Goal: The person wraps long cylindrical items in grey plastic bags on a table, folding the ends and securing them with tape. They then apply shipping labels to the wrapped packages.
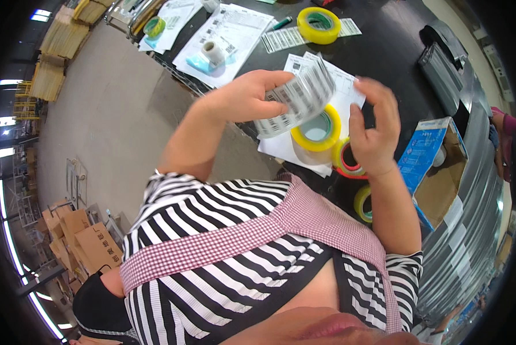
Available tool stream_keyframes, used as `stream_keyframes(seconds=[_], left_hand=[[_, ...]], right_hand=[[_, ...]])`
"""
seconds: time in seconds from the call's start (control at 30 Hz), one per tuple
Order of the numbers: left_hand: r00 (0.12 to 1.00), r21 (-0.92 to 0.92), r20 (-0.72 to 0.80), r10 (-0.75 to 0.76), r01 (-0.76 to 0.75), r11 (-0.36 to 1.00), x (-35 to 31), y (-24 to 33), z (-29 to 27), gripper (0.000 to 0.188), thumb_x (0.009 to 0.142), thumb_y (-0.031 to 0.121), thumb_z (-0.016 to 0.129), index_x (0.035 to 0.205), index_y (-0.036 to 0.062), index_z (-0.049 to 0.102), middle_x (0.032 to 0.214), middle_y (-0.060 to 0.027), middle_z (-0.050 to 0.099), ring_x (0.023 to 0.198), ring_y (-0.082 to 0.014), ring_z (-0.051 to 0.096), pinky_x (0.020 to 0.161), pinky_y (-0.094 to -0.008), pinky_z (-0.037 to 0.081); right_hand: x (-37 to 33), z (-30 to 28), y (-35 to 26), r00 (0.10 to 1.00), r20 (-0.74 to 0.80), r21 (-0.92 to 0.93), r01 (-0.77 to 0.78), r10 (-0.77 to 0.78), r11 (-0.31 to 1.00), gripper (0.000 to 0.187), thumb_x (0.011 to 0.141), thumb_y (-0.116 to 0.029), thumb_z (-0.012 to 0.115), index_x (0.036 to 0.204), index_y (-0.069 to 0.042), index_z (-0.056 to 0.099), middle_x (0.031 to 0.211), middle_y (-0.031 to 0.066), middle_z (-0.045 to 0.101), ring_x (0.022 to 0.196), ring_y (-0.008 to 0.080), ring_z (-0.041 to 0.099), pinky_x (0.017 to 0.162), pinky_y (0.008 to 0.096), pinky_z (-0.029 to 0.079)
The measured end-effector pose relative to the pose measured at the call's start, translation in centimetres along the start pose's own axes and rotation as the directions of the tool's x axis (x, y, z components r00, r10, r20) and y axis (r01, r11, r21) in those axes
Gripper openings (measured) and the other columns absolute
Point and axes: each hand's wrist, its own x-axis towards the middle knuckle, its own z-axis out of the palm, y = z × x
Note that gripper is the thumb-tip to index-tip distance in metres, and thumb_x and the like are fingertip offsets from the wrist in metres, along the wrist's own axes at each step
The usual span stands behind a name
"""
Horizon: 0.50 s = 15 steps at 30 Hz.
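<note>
My left hand [243, 96] grips a bent strip of barcode labels [305, 95] between thumb and fingers, held over the dark table. The strip is a little blurred. My right hand [377, 129] is raised just right of it, thumb and fingers apart with nothing between them. Below the strip, a wide roll of yellow-edged clear tape [296, 140] rests on white printed papers [350, 86]. A smaller tape roll with a red core [342, 167] touches it, partly covered by my right hand.
Another tape roll [318, 26] lies on a label strip [284, 40] at the back, near a green marker [282, 23]. Paper stacks [235, 29] hold a small white roll [212, 53]. An open blue carton [422, 150] stands right, beside grey plastic film [471, 201].
</note>
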Motion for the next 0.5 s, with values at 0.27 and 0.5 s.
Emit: stream_keyframes(seconds=[0.27, 0.5], left_hand=[[0.992, 0.683, 0.12, -0.044, -0.05, 0.729, 4.5, 4.5, -1.2, 0.038, 0.075, 0.011, 0.077, 0.111, 0.0071, 0.065, 0.099, -0.0122, 0.069, 0.096, -0.0316, 0.065, 0.084, -0.0388, 0.052], [0.784, 0.023, -0.615, 0.084, -0.089, 0.996, 0.7, -2.4, 1.7, 0.02, 0.092, 0.023, 0.071, 0.092, 0.0034, 0.069, 0.087, -0.0015, 0.067, 0.081, -0.01, 0.062, 0.072, -0.0267, 0.049]], right_hand=[[-0.4, 2.2, 0.7, 0.385, 0.831, 0.113, -0.824, 0.402, 0.556, 0.05, 0.081, -0.006, 0.072, 0.127, 0.002, 0.057, 0.101, 0.0181, 0.072, 0.092, 0.0238, 0.07, 0.085, 0.0338, 0.053], [-2.5, 2.9, -0.4, 0.577, 0.478, 0.663, -0.732, 0.662, 0.158, 0.023, 0.09, -0.001, 0.068, 0.111, 0.002, 0.061, 0.104, 0.0116, 0.072, 0.091, 0.015, 0.068, 0.086, 0.0299, 0.054]])
